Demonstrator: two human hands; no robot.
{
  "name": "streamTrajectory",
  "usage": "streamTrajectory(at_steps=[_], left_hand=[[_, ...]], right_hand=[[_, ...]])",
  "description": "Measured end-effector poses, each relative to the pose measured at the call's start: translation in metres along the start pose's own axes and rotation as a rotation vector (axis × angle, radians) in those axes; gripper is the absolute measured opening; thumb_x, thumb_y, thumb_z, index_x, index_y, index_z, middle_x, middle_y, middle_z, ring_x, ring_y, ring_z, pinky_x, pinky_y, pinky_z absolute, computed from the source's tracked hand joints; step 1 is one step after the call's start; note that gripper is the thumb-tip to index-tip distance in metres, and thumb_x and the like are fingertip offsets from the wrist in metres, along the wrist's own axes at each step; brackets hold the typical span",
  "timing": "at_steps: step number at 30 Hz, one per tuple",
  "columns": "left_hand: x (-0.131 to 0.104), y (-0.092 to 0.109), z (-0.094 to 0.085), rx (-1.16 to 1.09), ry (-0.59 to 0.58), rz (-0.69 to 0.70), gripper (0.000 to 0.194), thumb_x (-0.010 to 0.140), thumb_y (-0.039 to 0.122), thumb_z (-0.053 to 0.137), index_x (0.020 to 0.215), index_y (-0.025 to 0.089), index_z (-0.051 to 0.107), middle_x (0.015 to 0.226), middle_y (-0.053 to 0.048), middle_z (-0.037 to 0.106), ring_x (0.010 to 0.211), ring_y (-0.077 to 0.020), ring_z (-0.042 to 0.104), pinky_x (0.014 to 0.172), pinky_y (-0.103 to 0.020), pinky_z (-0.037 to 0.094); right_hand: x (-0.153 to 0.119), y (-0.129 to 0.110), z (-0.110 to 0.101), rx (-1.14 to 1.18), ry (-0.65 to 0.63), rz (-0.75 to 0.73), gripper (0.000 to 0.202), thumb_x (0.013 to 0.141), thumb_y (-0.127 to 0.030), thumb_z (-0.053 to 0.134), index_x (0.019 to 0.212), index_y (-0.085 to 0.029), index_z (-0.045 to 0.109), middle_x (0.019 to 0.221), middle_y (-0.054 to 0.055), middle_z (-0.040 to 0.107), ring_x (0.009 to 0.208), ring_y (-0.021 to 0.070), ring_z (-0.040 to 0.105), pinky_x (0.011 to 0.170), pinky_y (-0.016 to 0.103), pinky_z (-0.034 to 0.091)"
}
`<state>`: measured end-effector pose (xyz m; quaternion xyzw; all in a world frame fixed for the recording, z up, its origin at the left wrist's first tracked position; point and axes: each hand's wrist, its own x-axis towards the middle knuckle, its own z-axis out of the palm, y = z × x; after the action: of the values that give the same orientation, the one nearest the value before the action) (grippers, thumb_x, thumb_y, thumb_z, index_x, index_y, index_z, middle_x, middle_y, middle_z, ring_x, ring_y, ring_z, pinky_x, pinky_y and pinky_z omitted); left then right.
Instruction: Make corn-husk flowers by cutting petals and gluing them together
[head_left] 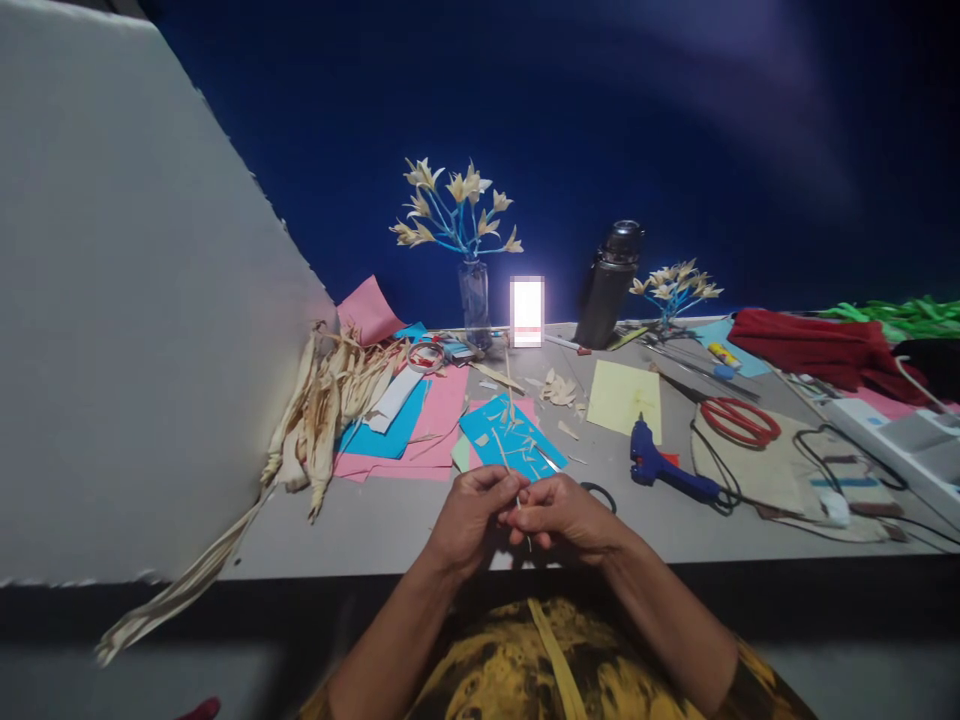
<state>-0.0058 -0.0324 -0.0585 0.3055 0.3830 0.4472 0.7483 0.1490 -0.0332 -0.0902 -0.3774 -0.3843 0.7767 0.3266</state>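
Deep blue wall (600, 120) fills the upper middle and upper right of the frame, and a white wall (135, 300) takes up the left side. Below them a grey table (360, 530) runs across the middle. At the bottom centre is a garment (495, 670) patterned in yellow and black.

Toward the right edge a dark red cloth (810, 350) lies above a white object (896, 435), with a cream cloth (727, 470) just to their left. Left of centre, a bundle of dried husks (322, 400) leans by the white wall, its long tail hanging over the table's front edge at lower left. Beside it are pink paper (442, 410) and, nearer the centre, a blue sheet (499, 430) strewn with pale scraps.

At lower centre the left hand (480, 508) and right hand (574, 515) meet, fingers curled in and thumbs pressed to forefingers, both pinching one slender piece.

A dark flask (606, 290) stands tilted right of upper centre; a clear vase (474, 300) with pale flowers (461, 195) is to its left. Right of centre lie a blue glue gun (660, 465) and red-handled scissors (739, 422).

Smallest is the thin pale strip (529, 543) between the fingertips, its lower end poking out below them; how far it reaches above them, I cannot tell.
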Motion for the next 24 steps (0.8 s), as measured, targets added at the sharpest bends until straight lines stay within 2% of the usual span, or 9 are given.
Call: streamTrajectory(at_steps=[4,11,20,24], left_hand=[[-0.0007,-0.0012,-0.0002,0.035,-0.019,0.009,0.037,0.063,0.041,0.089,0.071,0.011,0.069,0.058,-0.001,0.062,0.04,-0.0098,0.053,0.04,-0.023,0.046],[-0.0017,0.0018,0.0,0.069,-0.024,0.051,0.039,0.062,0.041,0.089,0.063,0.012,0.064,0.054,0.002,0.055,0.042,-0.0083,0.049,0.041,-0.023,0.046],[-0.0022,-0.0008,-0.0055,-0.019,-0.015,-0.009,0.038,0.058,0.035,0.092,0.066,0.012,0.062,0.051,0.004,0.051,0.044,-0.0046,0.043,0.045,-0.017,0.04],[-0.0023,0.0032,-0.0058,-0.024,-0.039,-0.02,0.036,0.061,0.034,0.091,0.07,0.011,0.065,0.06,0.001,0.06,0.044,-0.0025,0.042,0.045,-0.017,0.039]], right_hand=[[0.0011,0.0015,0.0034,-0.001,-0.006,-0.064,0.037,0.057,-0.04,0.093,0.061,-0.011,0.07,0.065,0.007,0.072,0.048,0.008,0.056,0.046,0.02,0.036],[0.0008,0.0015,0.007,-0.014,0.025,-0.098,0.043,0.054,-0.042,0.093,0.057,-0.015,0.06,0.064,0.003,0.07,0.048,0.0081,0.053,0.047,0.021,0.035],[-0.0051,-0.002,0.0013,-0.167,-0.011,-0.083,0.037,0.066,-0.048,0.085,0.069,-0.013,0.073,0.059,0.0,0.065,0.048,0.0066,0.045,0.048,0.021,0.03],[-0.0073,-0.0043,-0.0001,-0.222,-0.057,-0.094,0.038,0.073,-0.051,0.08,0.083,-0.014,0.079,0.063,0.001,0.066,0.051,0.007,0.046,0.051,0.021,0.032]])
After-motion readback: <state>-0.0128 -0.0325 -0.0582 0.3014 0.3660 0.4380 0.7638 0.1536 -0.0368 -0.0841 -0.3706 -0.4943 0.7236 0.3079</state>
